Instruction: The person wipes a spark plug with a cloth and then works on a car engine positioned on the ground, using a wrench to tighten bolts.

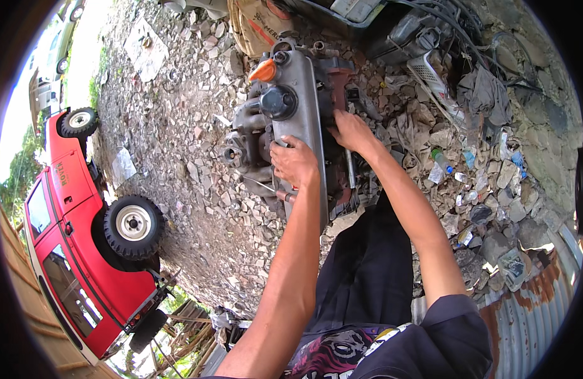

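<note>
engine [297,123] lies at both hands [296,163], left half-spread on its grey cover [311,129], right [353,132] at its side, grip unclear.

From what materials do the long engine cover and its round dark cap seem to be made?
Long engine cover: probably metal, perhaps painted; dull grey, smooth, with soft reflections.
Round dark cap: likely moulded plastic, slightly glossy; painted metal remains possible.

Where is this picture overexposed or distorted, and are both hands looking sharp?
In the head view, the sky at far left is washed out to white; the red off-road vehicle bows along the fisheye rim; left hand, right hand and engine look fairly sharp.
</note>
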`<state>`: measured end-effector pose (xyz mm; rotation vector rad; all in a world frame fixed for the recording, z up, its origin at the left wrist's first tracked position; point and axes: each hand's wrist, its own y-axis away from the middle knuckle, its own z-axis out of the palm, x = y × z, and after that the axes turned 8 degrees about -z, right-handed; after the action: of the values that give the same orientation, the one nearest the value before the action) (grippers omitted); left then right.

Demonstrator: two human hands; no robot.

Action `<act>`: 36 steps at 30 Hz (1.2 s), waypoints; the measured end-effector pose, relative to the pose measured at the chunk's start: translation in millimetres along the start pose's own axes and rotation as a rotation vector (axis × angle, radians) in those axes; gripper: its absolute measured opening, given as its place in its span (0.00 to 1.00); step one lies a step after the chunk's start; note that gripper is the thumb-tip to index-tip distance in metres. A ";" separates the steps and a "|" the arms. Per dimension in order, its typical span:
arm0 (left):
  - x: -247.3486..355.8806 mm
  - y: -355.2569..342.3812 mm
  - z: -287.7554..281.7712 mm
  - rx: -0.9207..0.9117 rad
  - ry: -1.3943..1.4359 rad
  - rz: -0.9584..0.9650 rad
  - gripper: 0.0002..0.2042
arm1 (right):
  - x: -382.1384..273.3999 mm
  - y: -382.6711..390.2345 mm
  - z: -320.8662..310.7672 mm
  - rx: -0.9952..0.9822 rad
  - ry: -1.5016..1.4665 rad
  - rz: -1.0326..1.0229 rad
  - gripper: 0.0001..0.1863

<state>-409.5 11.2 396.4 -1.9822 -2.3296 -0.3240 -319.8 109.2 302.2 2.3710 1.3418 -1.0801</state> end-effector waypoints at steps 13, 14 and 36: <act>-0.6 -0.6 -0.3 -0.007 0.004 -0.012 0.26 | 12.6 -29.0 -25.6 -0.353 -0.015 -0.042 0.20; -0.8 0.0 -0.3 -0.004 0.008 -0.010 0.26 | 12.2 -23.4 -23.5 -0.246 -0.076 -0.073 0.21; -0.7 0.3 0.1 0.011 0.003 0.005 0.25 | 4.1 -10.0 -22.2 -0.258 -0.033 -0.008 0.17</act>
<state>-409.2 10.5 396.3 -1.9814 -2.3191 -0.3122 -315.6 128.6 316.8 2.1541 1.3870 -0.8841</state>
